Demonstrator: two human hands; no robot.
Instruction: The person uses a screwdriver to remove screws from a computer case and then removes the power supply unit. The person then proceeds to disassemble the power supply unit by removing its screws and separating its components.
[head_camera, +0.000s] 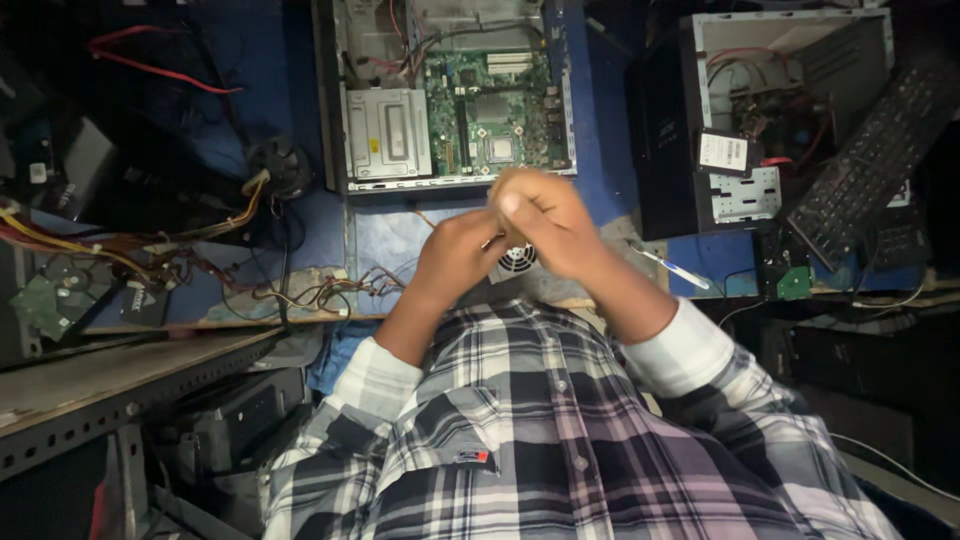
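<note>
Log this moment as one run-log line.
left hand: meets right, hold unclear | right hand: raised, fingers curled | below: cooler fan | ahead: open computer case, green motherboard | right: keyboard

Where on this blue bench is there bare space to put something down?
The blue bench is bare between the open computer case and the loose wires, left of the left hand. A strip lies between that case and the second case. The left edge, with yellow cables, and the keyboard corner are crowded.

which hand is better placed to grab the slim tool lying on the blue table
Right, probably. The right hand is nearer the slim tool, which lies on its side; the left hand would have to cross over.
</note>
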